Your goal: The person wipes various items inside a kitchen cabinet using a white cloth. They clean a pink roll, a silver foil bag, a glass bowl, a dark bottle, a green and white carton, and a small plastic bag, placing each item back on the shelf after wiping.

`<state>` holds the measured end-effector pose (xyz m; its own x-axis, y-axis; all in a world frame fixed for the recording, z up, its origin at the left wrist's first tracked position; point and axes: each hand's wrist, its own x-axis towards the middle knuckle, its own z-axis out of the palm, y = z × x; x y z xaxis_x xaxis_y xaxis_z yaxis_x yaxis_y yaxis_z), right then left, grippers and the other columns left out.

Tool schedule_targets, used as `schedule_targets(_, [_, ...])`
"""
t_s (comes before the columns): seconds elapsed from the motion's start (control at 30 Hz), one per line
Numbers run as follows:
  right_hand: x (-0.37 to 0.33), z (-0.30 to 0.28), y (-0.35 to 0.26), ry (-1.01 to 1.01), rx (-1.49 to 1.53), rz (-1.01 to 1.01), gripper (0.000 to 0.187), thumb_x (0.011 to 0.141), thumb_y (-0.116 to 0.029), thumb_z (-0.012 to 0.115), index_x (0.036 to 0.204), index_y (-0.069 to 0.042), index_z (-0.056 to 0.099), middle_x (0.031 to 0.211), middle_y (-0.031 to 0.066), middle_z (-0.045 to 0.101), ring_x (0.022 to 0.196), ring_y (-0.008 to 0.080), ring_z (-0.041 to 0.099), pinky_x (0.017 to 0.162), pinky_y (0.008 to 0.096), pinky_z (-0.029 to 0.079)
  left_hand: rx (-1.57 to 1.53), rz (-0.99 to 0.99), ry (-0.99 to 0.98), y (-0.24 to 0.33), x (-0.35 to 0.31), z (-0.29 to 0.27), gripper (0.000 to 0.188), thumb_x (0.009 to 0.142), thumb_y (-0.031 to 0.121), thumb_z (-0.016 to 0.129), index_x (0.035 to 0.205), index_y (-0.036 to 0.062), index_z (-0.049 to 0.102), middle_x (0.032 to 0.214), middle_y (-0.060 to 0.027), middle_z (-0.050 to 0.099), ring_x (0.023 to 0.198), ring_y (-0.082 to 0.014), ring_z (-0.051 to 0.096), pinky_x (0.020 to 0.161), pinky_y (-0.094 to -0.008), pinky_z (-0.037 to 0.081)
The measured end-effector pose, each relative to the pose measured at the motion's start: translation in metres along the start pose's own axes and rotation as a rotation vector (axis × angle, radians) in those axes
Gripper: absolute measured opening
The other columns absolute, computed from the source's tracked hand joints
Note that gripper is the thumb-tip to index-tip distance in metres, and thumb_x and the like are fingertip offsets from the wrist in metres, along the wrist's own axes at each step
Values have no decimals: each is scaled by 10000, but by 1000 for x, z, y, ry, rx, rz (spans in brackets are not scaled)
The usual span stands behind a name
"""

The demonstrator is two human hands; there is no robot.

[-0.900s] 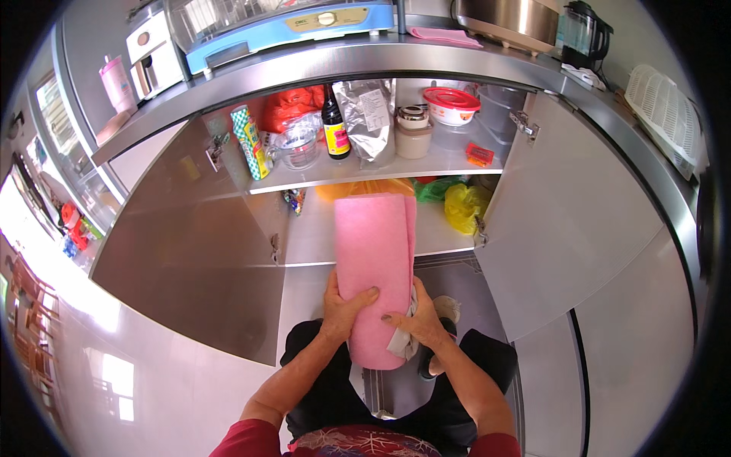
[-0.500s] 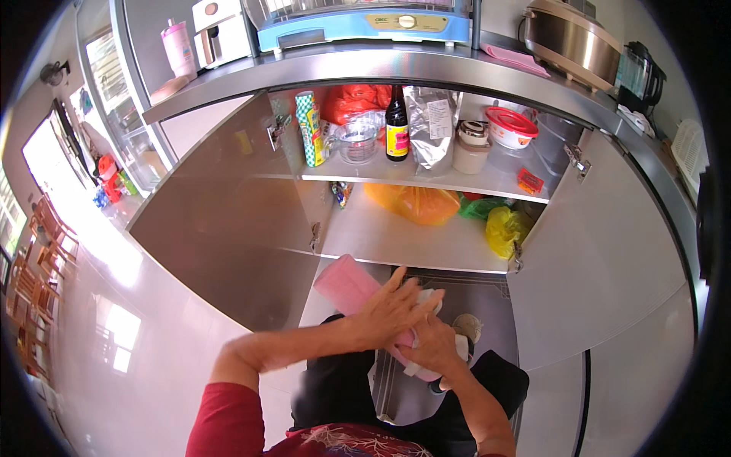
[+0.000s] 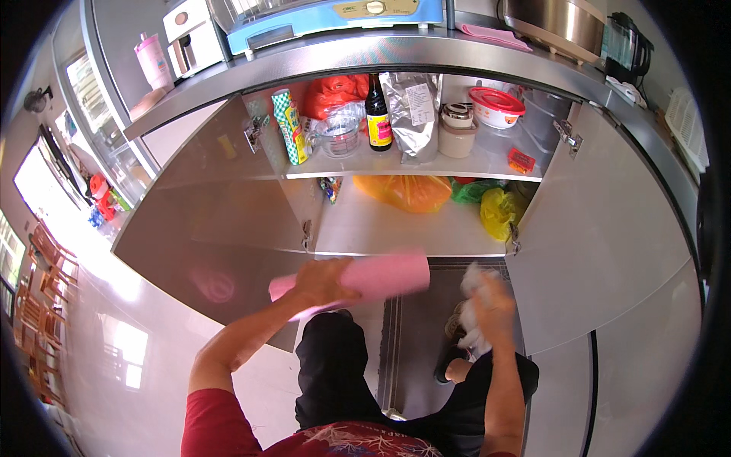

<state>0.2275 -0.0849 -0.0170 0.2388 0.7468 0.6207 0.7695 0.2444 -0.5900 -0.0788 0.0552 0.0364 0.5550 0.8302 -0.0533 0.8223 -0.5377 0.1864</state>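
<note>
The left hand (image 3: 324, 283) grasps the pink cloth roll (image 3: 392, 274), held crosswise before the lower cabinet shelf (image 3: 411, 233); the right hand (image 3: 496, 306), blurred, holds crumpled white cloth (image 3: 470, 308) apart; sound handling calls for firm, even pressure so no layer loosens

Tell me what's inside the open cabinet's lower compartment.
An orange bag, a green bag and a yellow bag, plus a small multicoloured packet at the left. What the bags hold, and anything behind them, is covered.
</note>
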Motion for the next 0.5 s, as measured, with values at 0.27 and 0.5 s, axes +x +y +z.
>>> schedule_targets(0.27, [74, 28, -58, 274, 57, 0, 448, 835, -57, 470, 1274, 5, 411, 1221, 192, 474, 1130, 355, 425, 986, 409, 296, -566, 49, 280, 61, 16, -8, 741, 618, 426, 754, 1258, 187, 467, 1100, -117, 605, 1001, -267, 584, 859, -356, 453])
schedule_targets(0.5, [58, 82, -77, 224, -169, -258, 432, 805, -67, 502, 1236, -84, 508, 1244, 177, 455, 1133, 416, 411, 952, 515, 298, -1564, 40, 334, 83, 45, 39, 526, 748, 231, 719, 1180, 18, 509, 1037, -89, 609, 915, -163, 583, 796, -278, 474])
